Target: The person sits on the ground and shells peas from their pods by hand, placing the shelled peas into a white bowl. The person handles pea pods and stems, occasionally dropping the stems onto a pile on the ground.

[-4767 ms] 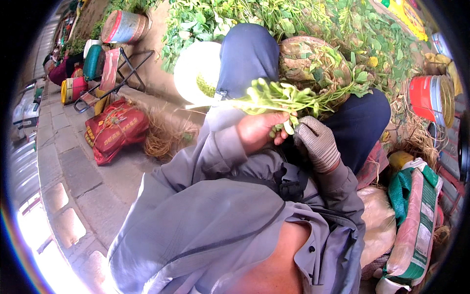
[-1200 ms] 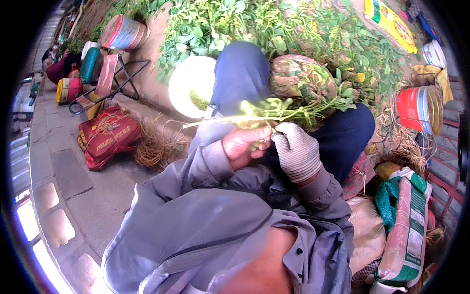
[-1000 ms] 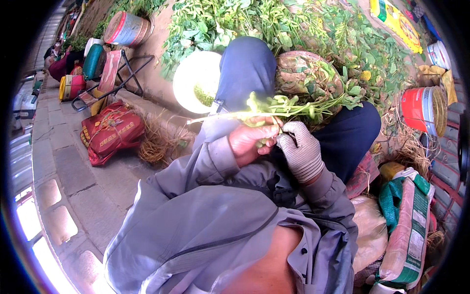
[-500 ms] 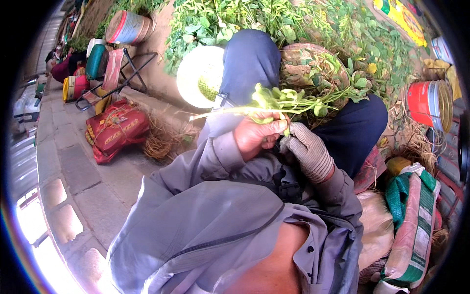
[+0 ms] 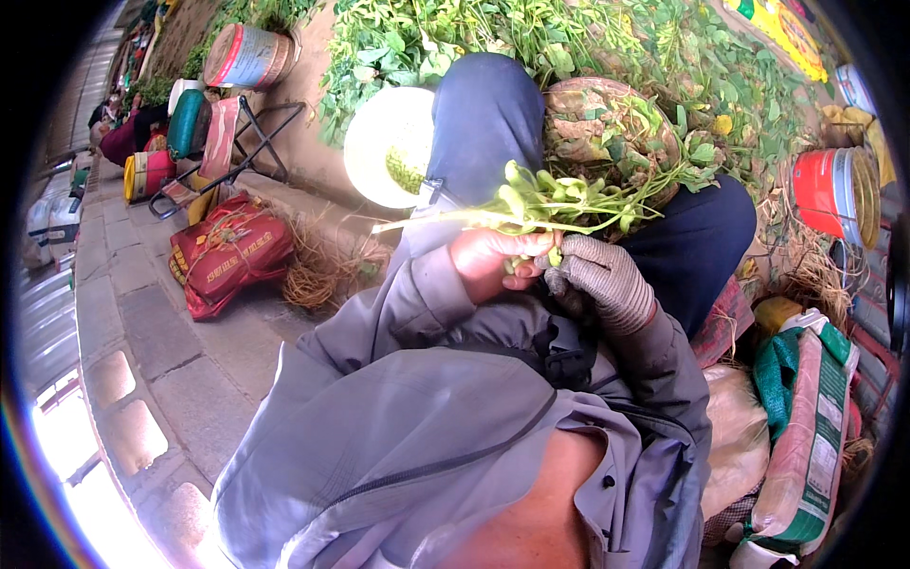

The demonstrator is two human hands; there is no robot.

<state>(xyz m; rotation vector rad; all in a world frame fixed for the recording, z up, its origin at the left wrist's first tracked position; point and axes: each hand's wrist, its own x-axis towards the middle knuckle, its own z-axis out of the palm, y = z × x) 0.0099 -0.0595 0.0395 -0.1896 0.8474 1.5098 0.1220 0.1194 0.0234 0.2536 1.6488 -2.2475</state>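
A grey jacket (image 5: 408, 427) is worn, with no print visible on its front. At the right, a pink, green and white package (image 5: 810, 427) is set on edge; pale print is carried on its green panel, too small to be read. The bean stem (image 5: 559, 216), with green pods and leaves attached, is held crosswise above the lap, its bare end pointing left. It is pinched between the thumb and fingers of the bare left hand (image 5: 485, 264). The right hand (image 5: 607, 280) — covered by a pale striped glove — is placed just beside the left fingertips, fingers bunched narrow; whether a pod is gripped there cannot be told. At the left, a red bag (image 5: 232, 256) is marked with yellow lettering and tied with cord. Beyond the hands, a white bucket (image 5: 365, 142) is positioned beside the raised knee (image 5: 488, 114), and green pods are contained in it. A red bucket (image 5: 817, 194) is placed farther right. Farther off, a plant heap (image 5: 408, 47) is spread over the ground — at its far right, a yellow sack (image 5: 782, 36) is seen, bearing a printed design.
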